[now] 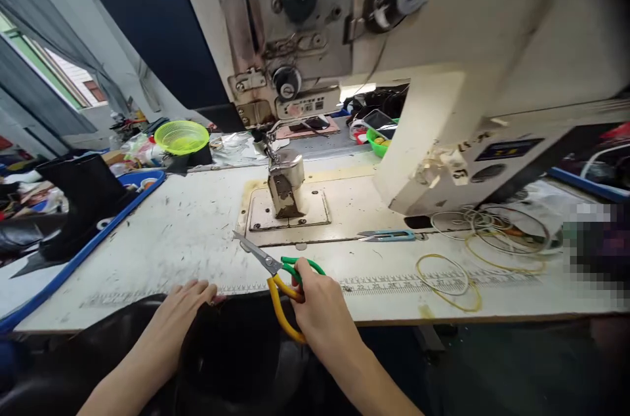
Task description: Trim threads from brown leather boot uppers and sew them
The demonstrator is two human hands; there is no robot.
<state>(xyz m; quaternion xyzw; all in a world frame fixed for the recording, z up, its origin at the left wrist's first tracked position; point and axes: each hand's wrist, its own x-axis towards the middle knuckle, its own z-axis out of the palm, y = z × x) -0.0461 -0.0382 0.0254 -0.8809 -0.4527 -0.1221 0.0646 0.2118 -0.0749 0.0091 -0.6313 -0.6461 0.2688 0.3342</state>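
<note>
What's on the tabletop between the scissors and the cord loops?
In the head view, light-blue snips and part of a ruler scale lie between the scissors and the cord loops.

left hand [184,308] — bare | right hand [322,308] — bare | both forearms [132,360] bare, slender

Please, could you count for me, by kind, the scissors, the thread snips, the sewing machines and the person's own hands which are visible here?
Scissors: 1, with one green and one yellow handle
Thread snips: 1, light blue
Sewing machine: 1
Hands: 2, left hand and right hand
Total: 5
</note>
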